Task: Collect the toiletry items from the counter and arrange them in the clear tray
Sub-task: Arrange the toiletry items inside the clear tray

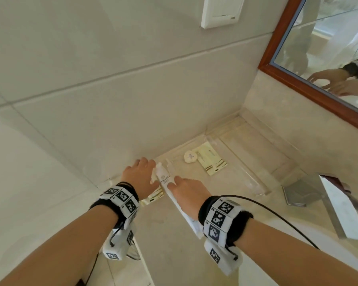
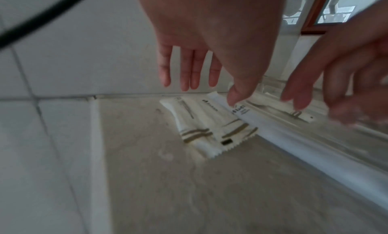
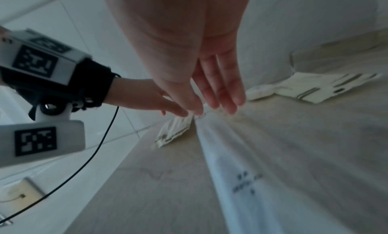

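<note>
Both hands hover low over the tabletop near its back-left corner. Left hand (image 1: 140,176) has straight, relaxed fingers, thumb at the far tip of a long white sachet (image 1: 174,195); right hand (image 1: 187,193) is likewise open-fingered, index on the sachet's middle. Neither grips it. The sachet's long axis runs from the wall toward the person, along the clear tray's (image 1: 252,178) left rim. Striped packets (image 2: 210,129) lie under the left hand. Round soap (image 1: 190,156) and two packets already lie inside the tray.

both hands (image 1: 140,176) (image 1: 189,189) reach forward, fingers straight (neither grip closed).
</note>
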The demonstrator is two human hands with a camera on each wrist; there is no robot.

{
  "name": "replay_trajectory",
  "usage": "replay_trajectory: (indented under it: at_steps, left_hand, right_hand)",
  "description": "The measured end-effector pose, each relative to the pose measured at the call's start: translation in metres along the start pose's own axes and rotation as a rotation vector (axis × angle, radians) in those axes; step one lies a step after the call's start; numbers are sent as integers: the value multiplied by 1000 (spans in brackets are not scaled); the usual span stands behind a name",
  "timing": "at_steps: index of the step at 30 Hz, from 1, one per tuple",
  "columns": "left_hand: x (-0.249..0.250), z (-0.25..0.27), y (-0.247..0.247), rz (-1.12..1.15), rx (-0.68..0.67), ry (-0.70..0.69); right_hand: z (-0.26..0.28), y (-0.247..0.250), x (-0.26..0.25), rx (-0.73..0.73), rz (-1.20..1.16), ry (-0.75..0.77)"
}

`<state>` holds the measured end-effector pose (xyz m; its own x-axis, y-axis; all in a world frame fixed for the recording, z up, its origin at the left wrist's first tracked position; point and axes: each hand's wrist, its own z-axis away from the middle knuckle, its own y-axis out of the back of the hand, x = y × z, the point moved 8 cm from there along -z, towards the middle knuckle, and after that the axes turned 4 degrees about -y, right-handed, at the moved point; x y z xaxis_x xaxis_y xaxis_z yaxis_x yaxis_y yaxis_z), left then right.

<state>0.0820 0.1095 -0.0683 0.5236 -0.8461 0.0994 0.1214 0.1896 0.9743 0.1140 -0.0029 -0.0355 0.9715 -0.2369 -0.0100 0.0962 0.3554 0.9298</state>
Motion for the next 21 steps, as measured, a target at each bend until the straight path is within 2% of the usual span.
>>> replay_trajectory:
  at_steps: [5,7,15,21]
  left_hand:
    - [-1,23,-27,63,-129,49]
    - [-3,31,-33,69,-166,75]
    - [-6,49,-31,109,-155,80]
    - [-3,55,-32,29,-256,38]
  right_hand:
    - [3,-32,-17,-108,-23,-86]
    - [3,-41,-21,-102,-20,-113]
    - [8,-46,-22,-23,-80,-162]
    - [3,-51,-20,-31,-114,-272]
